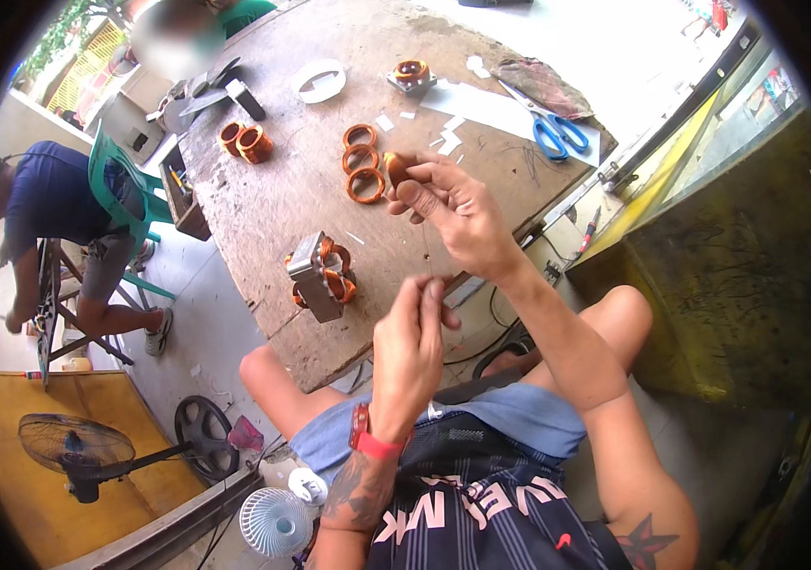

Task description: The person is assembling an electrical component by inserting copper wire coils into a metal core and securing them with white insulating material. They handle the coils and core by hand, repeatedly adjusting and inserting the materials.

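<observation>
Copper-orange is shown by the gripped coil (392, 170) and rings (360, 170) left of the grip, blue by scissor handles (537, 135) to its right, mottled brown by the tabletop (282, 195) beneath.

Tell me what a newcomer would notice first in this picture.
The orange coil in the right hand, over the wooden table, draws the eye first. Left of it, three orange rings lie in a row. Blue-handled scissors lie near the table's right corner.

Beat-up wooden table (296, 195) hogging upper middle of frame, green plastic chair (151, 202) at left, pale floor (210, 304) below it, yellow grille (96, 65) upper left, daylight pretty blown out upper right.
</observation>
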A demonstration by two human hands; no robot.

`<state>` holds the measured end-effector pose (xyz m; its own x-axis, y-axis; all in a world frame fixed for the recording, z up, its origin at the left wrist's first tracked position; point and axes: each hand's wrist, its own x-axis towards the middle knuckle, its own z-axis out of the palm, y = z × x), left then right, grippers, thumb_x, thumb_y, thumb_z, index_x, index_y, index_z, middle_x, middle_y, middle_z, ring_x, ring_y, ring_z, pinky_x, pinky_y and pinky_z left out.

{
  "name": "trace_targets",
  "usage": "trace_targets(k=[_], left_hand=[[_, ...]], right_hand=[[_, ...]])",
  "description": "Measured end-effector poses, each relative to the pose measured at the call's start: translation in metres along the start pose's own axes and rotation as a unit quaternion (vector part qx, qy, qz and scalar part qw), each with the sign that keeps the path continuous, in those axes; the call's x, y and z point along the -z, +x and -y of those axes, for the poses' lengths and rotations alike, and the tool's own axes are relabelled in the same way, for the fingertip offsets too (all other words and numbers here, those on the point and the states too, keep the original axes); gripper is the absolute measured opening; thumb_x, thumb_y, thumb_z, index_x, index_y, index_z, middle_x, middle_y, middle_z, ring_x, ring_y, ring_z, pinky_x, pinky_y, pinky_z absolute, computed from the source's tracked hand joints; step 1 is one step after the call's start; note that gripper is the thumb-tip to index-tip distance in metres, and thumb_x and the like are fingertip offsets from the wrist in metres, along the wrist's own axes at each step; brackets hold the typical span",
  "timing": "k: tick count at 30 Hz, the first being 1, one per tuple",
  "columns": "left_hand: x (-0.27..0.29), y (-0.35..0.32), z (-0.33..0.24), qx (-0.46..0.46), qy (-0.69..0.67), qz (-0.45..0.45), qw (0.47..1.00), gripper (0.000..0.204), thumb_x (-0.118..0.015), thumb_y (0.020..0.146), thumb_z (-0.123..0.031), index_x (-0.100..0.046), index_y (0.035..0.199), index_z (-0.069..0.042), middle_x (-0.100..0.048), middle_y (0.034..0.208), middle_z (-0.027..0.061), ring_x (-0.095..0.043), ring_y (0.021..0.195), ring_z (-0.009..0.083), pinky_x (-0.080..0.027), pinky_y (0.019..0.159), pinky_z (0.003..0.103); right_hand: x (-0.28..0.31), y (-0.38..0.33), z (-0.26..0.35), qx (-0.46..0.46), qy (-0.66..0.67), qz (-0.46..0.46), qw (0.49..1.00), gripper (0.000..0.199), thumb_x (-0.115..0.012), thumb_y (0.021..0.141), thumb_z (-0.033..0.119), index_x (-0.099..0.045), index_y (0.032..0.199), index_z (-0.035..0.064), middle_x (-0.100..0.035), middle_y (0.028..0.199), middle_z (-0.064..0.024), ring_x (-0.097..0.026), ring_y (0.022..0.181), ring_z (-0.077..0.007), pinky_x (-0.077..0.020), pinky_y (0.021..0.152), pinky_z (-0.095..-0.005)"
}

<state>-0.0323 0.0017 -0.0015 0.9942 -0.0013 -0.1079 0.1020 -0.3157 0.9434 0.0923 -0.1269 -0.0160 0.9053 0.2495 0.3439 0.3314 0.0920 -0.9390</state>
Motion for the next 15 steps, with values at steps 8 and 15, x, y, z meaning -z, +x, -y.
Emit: trace_targets(k=[8, 15], left_hand=[[0.066, -0.097, 0.026, 0.221, 0.025, 0.155, 0.962, 0.027, -0.055, 0.113, -0.016, -0.069, 0.132, -0.004, -0.073, 0.081, 0.0095, -0.071, 0.074, 0.0176, -0.055, 0.072, 0.033], [0.165, -0.054, 0.044, -0.040, 0.174, -0.099, 0.979, 0.018, -0.062, 0.108, -0.007, -0.075, 0.118, 0.003, -0.068, 0.077, 0.0040, -0.064, 0.071, 0.0100, -0.052, 0.066, 0.026]], right_hand=[[-0.029, -0.038, -0.022, 0.201, -0.320, 0.086, 0.922, 0.020, -0.073, 0.096, 0.006, -0.074, 0.116, 0.0043, -0.061, 0.146, -0.0108, -0.071, 0.118, -0.0325, -0.0616, 0.099, -0.0415], [-0.030, -0.044, -0.026, 0.194, -0.388, 0.122, 0.893, 0.024, -0.071, 0.091, 0.004, -0.075, 0.115, 0.0061, -0.061, 0.147, -0.0068, -0.069, 0.120, -0.0275, -0.0595, 0.104, -0.0385]])
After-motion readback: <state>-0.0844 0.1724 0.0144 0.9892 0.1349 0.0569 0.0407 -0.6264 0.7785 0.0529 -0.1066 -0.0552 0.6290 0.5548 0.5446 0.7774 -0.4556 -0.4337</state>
